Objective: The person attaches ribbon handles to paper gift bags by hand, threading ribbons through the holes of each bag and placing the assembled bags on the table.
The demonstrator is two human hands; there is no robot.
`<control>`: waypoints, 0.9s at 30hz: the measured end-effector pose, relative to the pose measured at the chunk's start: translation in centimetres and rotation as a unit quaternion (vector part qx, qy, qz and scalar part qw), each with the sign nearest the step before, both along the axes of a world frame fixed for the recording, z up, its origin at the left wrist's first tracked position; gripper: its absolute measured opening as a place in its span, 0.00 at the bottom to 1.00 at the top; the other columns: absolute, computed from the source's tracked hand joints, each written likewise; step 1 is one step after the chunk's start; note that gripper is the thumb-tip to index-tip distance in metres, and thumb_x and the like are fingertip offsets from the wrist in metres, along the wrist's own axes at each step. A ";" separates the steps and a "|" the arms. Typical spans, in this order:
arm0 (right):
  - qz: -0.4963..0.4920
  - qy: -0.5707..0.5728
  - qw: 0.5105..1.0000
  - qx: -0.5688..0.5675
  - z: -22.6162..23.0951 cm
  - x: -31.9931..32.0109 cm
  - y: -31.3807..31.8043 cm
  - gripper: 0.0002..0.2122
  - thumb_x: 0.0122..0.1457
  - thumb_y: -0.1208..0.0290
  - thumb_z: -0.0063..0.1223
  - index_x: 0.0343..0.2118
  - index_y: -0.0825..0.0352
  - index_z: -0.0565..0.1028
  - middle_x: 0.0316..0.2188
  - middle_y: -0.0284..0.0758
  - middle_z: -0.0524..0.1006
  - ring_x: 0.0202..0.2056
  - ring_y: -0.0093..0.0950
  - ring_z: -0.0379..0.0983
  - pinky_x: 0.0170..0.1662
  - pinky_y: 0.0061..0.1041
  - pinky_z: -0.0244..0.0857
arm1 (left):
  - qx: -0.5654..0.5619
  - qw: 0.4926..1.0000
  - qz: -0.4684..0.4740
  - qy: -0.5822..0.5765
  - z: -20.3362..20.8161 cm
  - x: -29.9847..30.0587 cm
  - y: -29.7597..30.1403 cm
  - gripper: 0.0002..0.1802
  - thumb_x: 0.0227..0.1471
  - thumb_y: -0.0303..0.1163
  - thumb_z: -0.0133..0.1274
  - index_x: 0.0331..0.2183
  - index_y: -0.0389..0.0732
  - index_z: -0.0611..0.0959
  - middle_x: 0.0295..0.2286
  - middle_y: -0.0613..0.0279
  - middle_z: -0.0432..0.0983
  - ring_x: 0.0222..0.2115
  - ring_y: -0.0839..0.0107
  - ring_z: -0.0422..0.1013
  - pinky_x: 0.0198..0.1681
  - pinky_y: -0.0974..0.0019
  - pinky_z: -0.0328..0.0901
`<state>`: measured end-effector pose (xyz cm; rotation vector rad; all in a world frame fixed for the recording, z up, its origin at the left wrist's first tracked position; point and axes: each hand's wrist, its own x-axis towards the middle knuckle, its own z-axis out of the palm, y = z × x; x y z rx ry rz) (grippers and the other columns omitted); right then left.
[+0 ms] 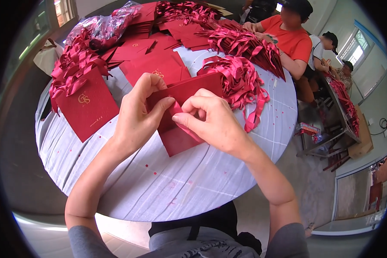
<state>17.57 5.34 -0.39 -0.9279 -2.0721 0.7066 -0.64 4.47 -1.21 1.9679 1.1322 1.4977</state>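
Observation:
Over the near middle of the round table, a red paper gift bag (176, 142) is tilted between my hands. My left hand (137, 112) is closed on its left side, with the thumb near a red ribbon (175, 108) that crosses the bag. My right hand (215, 118) pinches that ribbon between thumb and fingers, close to the left thumb. Just beyond lies a stack of flat red bags (144, 66) with gold print. To the right of it rests a heap of loose red ribbons (240, 79). At left, bags with ribbon handles (88, 109) lie together.
A pale cloth covers the round table (129, 185), with small red dots scattered on it. Ribboned bags (253, 47) line its far right, and a clear plastic bag (101, 26) sits at the far left. Beyond stands a person in a red shirt (290, 41); others work at another table (326, 139).

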 end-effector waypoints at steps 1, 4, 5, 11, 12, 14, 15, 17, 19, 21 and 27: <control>0.021 0.026 0.999 -0.035 0.0 0.3 0.1 0.07 0.52 0.71 0.60 0.27 0.69 0.75 0.22 0.26 0.69 0.23 0.14 0.63 0.26 0.16 0.57 | 0.001 1.000 0.002 0.010 0.0 -0.1 0.1 0.13 0.47 0.18 0.54 0.35 0.34 0.68 0.28 0.62 0.70 0.31 0.78 0.68 0.33 0.73 0.63; 0.099 0.104 0.963 -0.227 0.6 1.6 0.1 0.05 0.57 0.74 0.53 0.34 0.68 0.72 0.25 0.26 0.74 0.23 0.12 0.65 0.27 0.11 0.58 | -0.017 1.000 0.003 0.016 0.0 -0.3 0.3 0.12 0.48 0.19 0.54 0.34 0.34 0.68 0.26 0.62 0.70 0.30 0.78 0.67 0.33 0.73 0.62; 0.113 0.113 0.949 -0.273 0.7 1.9 0.0 0.04 0.58 0.74 0.52 0.34 0.68 0.72 0.25 0.26 0.75 0.23 0.12 0.66 0.27 0.11 0.59 | -0.028 0.999 0.000 0.023 0.0 -0.4 0.5 0.12 0.48 0.19 0.54 0.33 0.34 0.68 0.26 0.62 0.70 0.30 0.78 0.66 0.32 0.73 0.62; 0.116 0.057 0.924 -0.360 0.2 5.0 -0.2 0.09 0.56 0.74 0.53 0.39 0.70 0.71 0.27 0.29 0.76 0.28 0.14 0.72 0.28 0.12 0.63 | -0.082 0.996 -0.013 0.029 -1.0 -1.5 1.6 0.12 0.48 0.21 0.55 0.32 0.35 0.68 0.25 0.65 0.68 0.29 0.82 0.63 0.30 0.75 0.60; 0.114 0.048 0.923 -0.365 0.0 5.6 -0.2 0.10 0.56 0.74 0.53 0.39 0.70 0.71 0.27 0.29 0.76 0.29 0.14 0.72 0.28 0.12 0.63 | -0.094 0.995 -0.011 0.034 -1.3 -1.8 1.9 0.12 0.48 0.22 0.56 0.32 0.35 0.68 0.25 0.66 0.67 0.28 0.82 0.63 0.30 0.75 0.60; 0.061 0.040 0.946 -0.315 -0.4 6.3 -1.0 0.09 0.56 0.74 0.53 0.38 0.72 0.73 0.27 0.30 0.76 0.29 0.15 0.72 0.30 0.15 0.65 | -0.109 0.994 -0.020 0.018 -1.7 -2.1 2.3 0.12 0.48 0.23 0.56 0.32 0.34 0.68 0.25 0.66 0.68 0.28 0.81 0.64 0.30 0.74 0.60; 0.036 0.052 0.959 -0.276 -0.9 6.6 -1.3 0.09 0.55 0.74 0.54 0.37 0.73 0.74 0.27 0.29 0.76 0.27 0.15 0.71 0.30 0.16 0.65 | -0.136 0.990 -0.019 0.028 -1.5 -2.1 2.3 0.12 0.49 0.23 0.55 0.33 0.35 0.68 0.27 0.67 0.68 0.30 0.83 0.64 0.33 0.76 0.60; -0.036 0.011 0.994 -0.107 -1.8 7.2 -1.3 0.07 0.52 0.78 0.55 0.34 0.71 0.76 0.28 0.33 0.77 0.26 0.21 0.72 0.30 0.20 0.65 | -0.165 0.986 -0.016 0.036 -1.6 -2.3 2.5 0.11 0.51 0.23 0.55 0.34 0.36 0.69 0.28 0.69 0.68 0.33 0.84 0.64 0.35 0.78 0.59; -0.096 -0.044 0.991 0.075 -2.0 7.3 -1.4 0.05 0.47 0.81 0.58 0.29 0.68 0.77 0.27 0.35 0.75 0.28 0.29 0.72 0.31 0.25 0.64 | -0.188 0.981 0.004 0.050 -2.4 -2.7 3.0 0.11 0.50 0.24 0.55 0.34 0.36 0.69 0.28 0.69 0.69 0.32 0.83 0.65 0.36 0.77 0.60; -0.111 -0.071 0.972 0.194 -2.6 7.5 -0.7 0.07 0.45 0.82 0.58 0.29 0.66 0.78 0.28 0.34 0.75 0.30 0.29 0.71 0.32 0.26 0.63 | -0.204 0.978 0.011 0.044 -2.8 -2.7 3.1 0.11 0.50 0.25 0.56 0.33 0.36 0.70 0.28 0.69 0.69 0.32 0.83 0.65 0.36 0.77 0.60; -0.209 -0.083 0.909 0.351 -3.0 7.7 -0.1 0.13 0.40 0.87 0.57 0.28 0.61 0.80 0.32 0.33 0.69 0.28 0.27 0.63 0.33 0.25 0.61 | -0.187 0.979 0.047 0.062 -4.3 -2.9 3.9 0.13 0.46 0.29 0.59 0.30 0.35 0.73 0.26 0.63 0.72 0.30 0.77 0.68 0.34 0.71 0.63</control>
